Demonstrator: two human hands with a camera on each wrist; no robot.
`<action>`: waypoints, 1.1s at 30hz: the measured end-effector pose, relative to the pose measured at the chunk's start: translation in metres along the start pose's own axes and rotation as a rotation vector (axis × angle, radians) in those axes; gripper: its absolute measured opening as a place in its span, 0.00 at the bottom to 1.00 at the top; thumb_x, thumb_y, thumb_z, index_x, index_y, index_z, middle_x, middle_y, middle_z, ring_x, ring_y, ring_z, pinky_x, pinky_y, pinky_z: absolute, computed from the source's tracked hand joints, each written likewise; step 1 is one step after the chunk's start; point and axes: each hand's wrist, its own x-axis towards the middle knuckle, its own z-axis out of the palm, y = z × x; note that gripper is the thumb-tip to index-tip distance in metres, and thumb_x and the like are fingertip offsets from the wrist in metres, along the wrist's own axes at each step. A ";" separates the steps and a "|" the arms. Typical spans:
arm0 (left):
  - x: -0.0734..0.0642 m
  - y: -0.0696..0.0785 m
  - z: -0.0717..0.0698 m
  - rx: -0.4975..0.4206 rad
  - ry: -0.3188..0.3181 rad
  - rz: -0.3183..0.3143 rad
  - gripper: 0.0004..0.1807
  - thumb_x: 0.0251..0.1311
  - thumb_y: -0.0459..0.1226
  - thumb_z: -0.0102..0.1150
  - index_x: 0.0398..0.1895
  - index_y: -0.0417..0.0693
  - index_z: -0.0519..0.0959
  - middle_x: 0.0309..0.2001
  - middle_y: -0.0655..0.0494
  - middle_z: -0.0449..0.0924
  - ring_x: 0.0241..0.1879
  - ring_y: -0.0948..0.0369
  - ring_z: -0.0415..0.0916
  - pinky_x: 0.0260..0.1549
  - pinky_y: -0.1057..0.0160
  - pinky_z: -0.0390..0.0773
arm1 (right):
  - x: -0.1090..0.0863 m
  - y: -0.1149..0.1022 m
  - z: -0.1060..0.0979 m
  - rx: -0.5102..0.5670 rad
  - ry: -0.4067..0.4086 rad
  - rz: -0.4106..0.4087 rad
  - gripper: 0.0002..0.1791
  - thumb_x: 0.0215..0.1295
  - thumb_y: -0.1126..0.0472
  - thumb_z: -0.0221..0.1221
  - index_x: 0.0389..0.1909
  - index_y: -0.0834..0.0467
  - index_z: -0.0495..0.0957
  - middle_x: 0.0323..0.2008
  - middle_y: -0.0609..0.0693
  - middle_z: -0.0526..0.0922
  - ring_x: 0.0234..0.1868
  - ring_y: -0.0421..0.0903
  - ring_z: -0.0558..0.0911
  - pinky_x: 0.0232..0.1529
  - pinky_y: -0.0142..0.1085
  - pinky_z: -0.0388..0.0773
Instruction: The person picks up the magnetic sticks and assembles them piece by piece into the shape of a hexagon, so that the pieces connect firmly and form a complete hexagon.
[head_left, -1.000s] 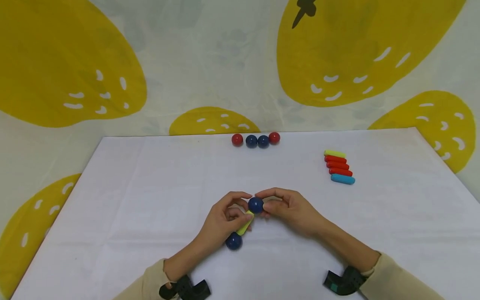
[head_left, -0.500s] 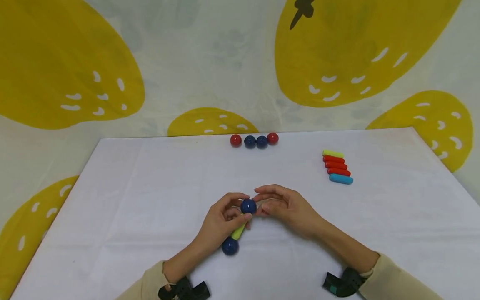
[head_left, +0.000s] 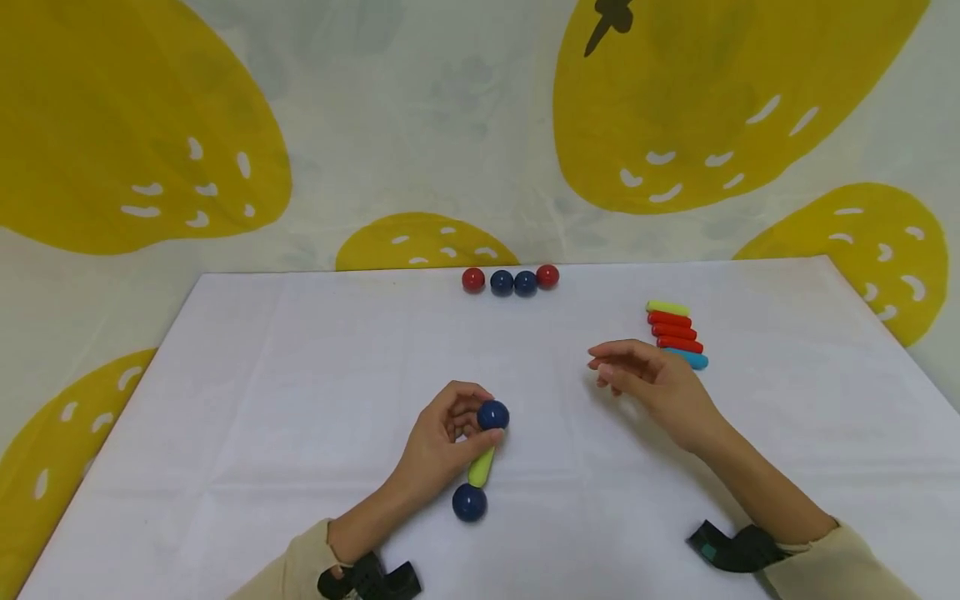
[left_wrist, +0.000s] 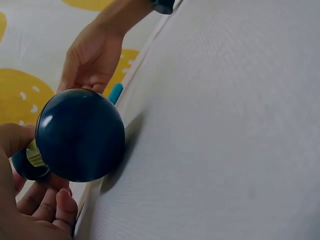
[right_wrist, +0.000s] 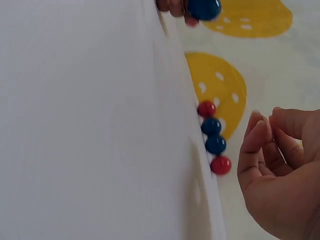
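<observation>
My left hand (head_left: 438, 442) grips a yellow-green stick (head_left: 482, 468) near its upper end. A dark blue ball (head_left: 492, 415) sits at that end, between thumb and fingers. Another dark blue ball (head_left: 469, 502) is on the stick's lower end and looms large in the left wrist view. Over the table to the right, my right hand (head_left: 667, 396) has its fingers loosely bent and holds nothing. It partly covers a light blue stick (head_left: 696, 361), the nearest in a row with several red sticks (head_left: 678, 344) and one yellow-green stick (head_left: 667, 308).
Along the far edge of the white table (head_left: 315, 358) stand two dark blue balls (head_left: 502, 283) between a red ball (head_left: 473, 280) and another red ball (head_left: 548, 277). Behind the table hangs a pale cloth (head_left: 450, 108) with yellow fruit shapes.
My right hand has let go of the upper blue ball and moved right toward the row of sticks. The stick with its two balls has turned more upright in my left hand.
</observation>
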 end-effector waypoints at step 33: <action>-0.002 0.002 -0.001 0.043 -0.023 0.041 0.21 0.55 0.31 0.67 0.52 0.47 0.74 0.39 0.51 0.79 0.30 0.60 0.67 0.28 0.70 0.67 | -0.030 0.071 -0.111 -0.282 0.262 0.053 0.15 0.65 0.57 0.61 0.52 0.55 0.79 0.43 0.40 0.81 0.35 0.42 0.74 0.28 0.28 0.73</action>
